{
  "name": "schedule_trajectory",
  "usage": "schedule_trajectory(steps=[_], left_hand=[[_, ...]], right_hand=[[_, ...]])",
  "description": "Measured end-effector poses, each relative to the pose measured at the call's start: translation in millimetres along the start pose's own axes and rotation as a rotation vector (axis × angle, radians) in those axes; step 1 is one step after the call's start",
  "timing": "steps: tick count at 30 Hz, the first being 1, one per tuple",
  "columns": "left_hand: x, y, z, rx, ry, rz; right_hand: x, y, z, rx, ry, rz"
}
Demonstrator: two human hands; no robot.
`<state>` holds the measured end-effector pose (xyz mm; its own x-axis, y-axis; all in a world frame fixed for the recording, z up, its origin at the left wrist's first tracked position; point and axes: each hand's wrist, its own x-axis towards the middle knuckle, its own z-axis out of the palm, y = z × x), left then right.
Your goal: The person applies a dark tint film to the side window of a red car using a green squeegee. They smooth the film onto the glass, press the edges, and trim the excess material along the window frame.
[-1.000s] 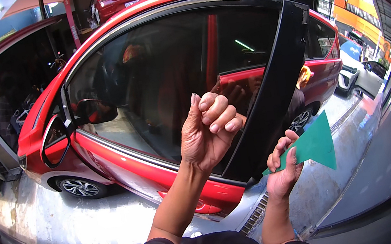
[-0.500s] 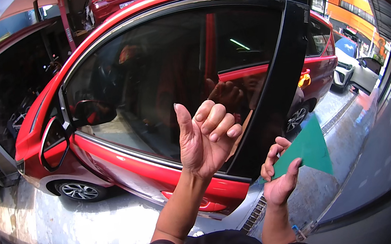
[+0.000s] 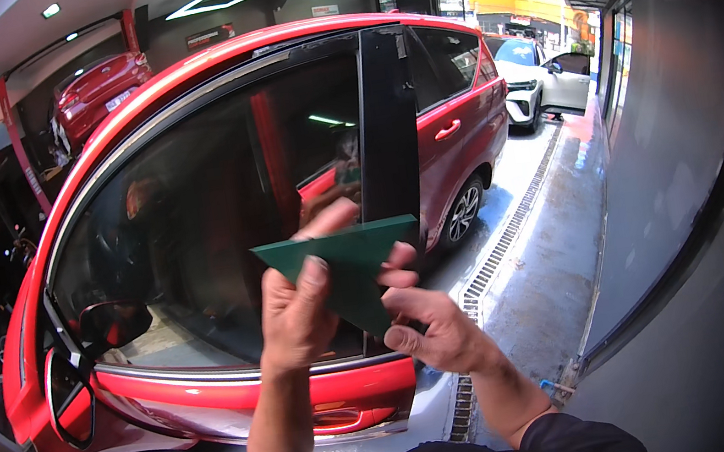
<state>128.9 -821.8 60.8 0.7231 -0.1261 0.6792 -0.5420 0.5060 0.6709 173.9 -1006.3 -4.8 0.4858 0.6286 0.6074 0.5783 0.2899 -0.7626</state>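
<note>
A flat green triangular squeegee (image 3: 345, 270) is held up in front of the car's side window, one long edge on top and a corner pointing down. My left hand (image 3: 296, 314) is closed on its left part, thumb on the near face and blurred fingers behind. At its right edge and lower corner, my right hand (image 3: 436, 322) curls its fingers and thumb round it; the exact contact is partly hidden. Behind both hands is the dark side window (image 3: 184, 214) of a red car door (image 3: 249, 408), which stands open.
A side mirror (image 3: 69, 396) juts out at the left of the door. To the right run a floor drain grate (image 3: 500, 253) and a grey wall (image 3: 652, 185). A white car (image 3: 535, 77) stands farther back, and another red car (image 3: 98, 92) is raised at the far left.
The green squeegee has moved left from my right hand alone to between both hands. My left hand has closed on it. The view has turned to the right.
</note>
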Motion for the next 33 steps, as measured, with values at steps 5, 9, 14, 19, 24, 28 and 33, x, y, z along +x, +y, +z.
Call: schedule_trajectory(steps=[5,9,14,19,24,28,33], left_hand=[[102.7,56.1,-15.3,1.098,0.154,0.642],[204.3,79.7,-58.6,1.915,0.26,0.818],[241.7,76.8,-63.3,2.045,0.128,0.167],[235.6,72.2,-63.0,2.045,0.188,0.203],[223.7,69.4,-65.8,1.992,0.24,0.27],[223.1,61.9,-65.6,1.976,0.254,0.353],[222.5,61.5,-71.8,1.96,0.254,0.423]], right_hand=[[53.6,-19.0,-66.4,-0.829,0.572,-0.31],[99.1,-8.4,-77.6,-1.392,0.548,-0.405],[131.8,0.2,-113.7,-1.607,0.635,-0.186],[125.6,-20.1,-126.9,-1.494,0.681,-0.371],[131.1,-10.8,-92.1,-1.629,0.501,-0.446],[144.3,-19.2,-88.5,-1.642,0.546,-0.414],[162.6,-16.9,-82.0,-1.741,0.601,-0.369]])
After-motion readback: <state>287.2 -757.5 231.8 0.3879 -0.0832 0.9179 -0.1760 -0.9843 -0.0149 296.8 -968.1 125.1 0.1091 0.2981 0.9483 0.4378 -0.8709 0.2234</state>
